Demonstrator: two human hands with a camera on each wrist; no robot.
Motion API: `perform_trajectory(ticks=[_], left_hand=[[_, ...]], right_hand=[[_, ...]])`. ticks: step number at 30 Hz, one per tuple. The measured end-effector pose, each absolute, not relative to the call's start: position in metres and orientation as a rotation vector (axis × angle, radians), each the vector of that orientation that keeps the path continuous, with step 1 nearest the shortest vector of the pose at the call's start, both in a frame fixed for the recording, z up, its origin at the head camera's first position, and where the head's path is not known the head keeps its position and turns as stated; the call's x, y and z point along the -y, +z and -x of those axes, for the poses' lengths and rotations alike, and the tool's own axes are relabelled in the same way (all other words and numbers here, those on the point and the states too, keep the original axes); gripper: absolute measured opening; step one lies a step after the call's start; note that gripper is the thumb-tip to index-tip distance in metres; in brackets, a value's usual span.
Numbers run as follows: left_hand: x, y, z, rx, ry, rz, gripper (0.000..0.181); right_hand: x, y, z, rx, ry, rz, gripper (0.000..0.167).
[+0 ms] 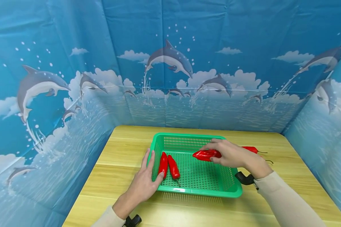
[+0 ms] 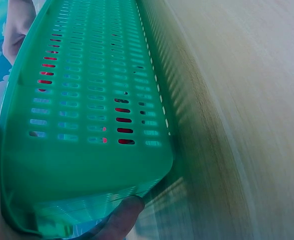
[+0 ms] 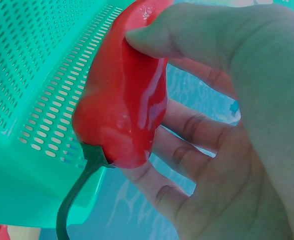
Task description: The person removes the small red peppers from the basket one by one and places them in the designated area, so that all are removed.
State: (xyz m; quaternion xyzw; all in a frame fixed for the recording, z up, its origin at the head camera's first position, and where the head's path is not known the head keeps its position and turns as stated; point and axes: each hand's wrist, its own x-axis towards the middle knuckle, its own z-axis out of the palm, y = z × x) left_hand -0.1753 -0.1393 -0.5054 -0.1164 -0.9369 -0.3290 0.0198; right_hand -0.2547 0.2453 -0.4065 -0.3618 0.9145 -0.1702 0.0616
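A green plastic basket (image 1: 199, 190) with slotted walls sits on the wooden table. My left hand (image 1: 143, 184) holds its near left corner, with the thumb at the rim and a finger (image 2: 121, 220) against the outer wall. Over the right part of the basket, my right hand (image 1: 230, 153) grips a red pepper (image 3: 121, 95), thumb on one side and fingers on the other. Its green stem (image 3: 76, 195) points back toward the wrist. Two red peppers, one at the left wall (image 1: 163, 165) and one beside it (image 1: 174, 167), lie in the basket.
Right of the basket, another red pepper (image 1: 250, 149) lies on the table (image 1: 284, 176), and a further stem (image 1: 268, 160) shows beside my right wrist. A blue dolphin-print curtain (image 1: 170, 104) stands behind the table and along both sides.
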Motion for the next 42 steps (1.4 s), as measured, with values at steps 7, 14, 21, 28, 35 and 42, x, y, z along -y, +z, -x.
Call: perform_trajectory(ticks=[7,14,21,28,35,42], left_hand=[[0.140,-0.506,0.176,2.915,-1.019,0.358,0.095],[0.140,-0.505,0.176,2.920,-1.026,0.352,0.096],[0.140,-0.506,0.176,2.908,-1.028,0.355,0.095],[0.140,-0.506,0.176,2.912,-1.031,0.362,0.096],[0.139,-0.505,0.176,2.916,-1.027,0.366,0.096],[0.139,-0.505,0.177,2.918,-1.029,0.364,0.096]], right_hand=[[-0.252,-0.406,0.254,-2.781,-0.501,1.078,0.045],[-0.260,-0.405,0.252,-2.796,-0.496,1.056,0.046],[-0.267,-0.403,0.251,-2.794,-0.522,1.045,0.045],[-0.272,-0.402,0.248,-2.800,-0.537,1.052,0.045],[-0.279,-0.405,0.248,-2.812,-0.549,1.011,0.047],[-0.285,-0.406,0.246,-2.821,-0.566,1.005,0.046]])
